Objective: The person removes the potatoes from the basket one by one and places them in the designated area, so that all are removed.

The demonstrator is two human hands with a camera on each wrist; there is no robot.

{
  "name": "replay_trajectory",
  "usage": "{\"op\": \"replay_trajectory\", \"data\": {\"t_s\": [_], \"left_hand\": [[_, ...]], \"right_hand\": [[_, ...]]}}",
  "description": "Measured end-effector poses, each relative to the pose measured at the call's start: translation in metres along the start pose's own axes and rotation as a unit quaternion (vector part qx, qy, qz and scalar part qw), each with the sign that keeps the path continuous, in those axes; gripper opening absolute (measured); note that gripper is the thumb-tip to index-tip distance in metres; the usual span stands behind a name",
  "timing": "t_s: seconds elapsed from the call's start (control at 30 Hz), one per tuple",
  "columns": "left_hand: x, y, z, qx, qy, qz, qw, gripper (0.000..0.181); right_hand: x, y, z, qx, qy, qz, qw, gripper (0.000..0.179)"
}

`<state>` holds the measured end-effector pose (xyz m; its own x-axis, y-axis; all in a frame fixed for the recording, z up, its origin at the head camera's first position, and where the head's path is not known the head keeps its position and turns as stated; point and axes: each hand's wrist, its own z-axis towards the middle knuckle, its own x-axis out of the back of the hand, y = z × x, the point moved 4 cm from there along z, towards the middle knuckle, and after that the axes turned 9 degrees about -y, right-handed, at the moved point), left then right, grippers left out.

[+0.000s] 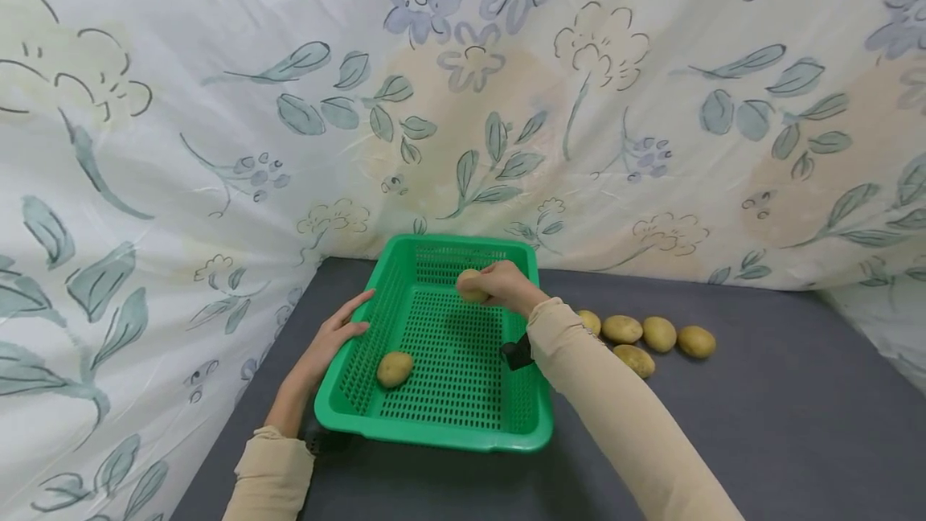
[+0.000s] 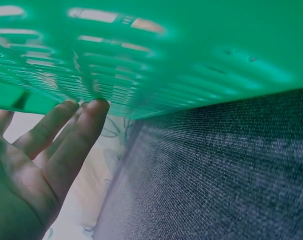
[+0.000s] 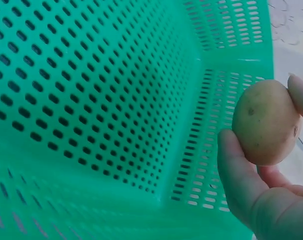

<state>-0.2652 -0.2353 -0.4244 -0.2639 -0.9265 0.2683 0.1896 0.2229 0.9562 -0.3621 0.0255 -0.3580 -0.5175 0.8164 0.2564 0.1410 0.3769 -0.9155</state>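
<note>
A green plastic basket [image 1: 448,430] with slotted walls and floor sits in front of me. My right hand [image 1: 509,286] holds a potato [image 1: 472,285] between thumb and fingers, over the far part of the basket. In the right wrist view the pale potato [image 3: 267,122] is pinched near the slotted wall. Another potato [image 1: 395,369] lies inside the basket, at the near left. My left hand [image 1: 334,338] rests at the basket's left rim, fingers extended. From the left wrist view, its fingertips [image 2: 97,106] meet the outer side of the wall.
Several potatoes [image 1: 659,334] lie in a loose group on the dark grey table [image 1: 788,392], right of the basket and partly behind my right sleeve [image 1: 615,408]. A floral cloth [image 1: 506,103] hangs along the back and left of the table.
</note>
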Motion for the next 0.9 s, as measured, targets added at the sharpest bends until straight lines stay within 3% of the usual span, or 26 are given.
{"op": "replay_trajectory", "data": {"t_s": [0.53, 0.9], "left_hand": [[-0.001, 0.000, -0.002, 0.000, -0.004, -0.011, 0.9999, 0.055], [-0.002, 0.002, -0.001, -0.006, -0.006, -0.004, 1.0000, 0.056]], "right_hand": [[0.036, -0.006, -0.018, 0.016, -0.043, 0.074, 0.9962, 0.062], [0.069, -0.001, -0.037, 0.020, -0.024, 0.083, 0.9961, 0.069]]}}
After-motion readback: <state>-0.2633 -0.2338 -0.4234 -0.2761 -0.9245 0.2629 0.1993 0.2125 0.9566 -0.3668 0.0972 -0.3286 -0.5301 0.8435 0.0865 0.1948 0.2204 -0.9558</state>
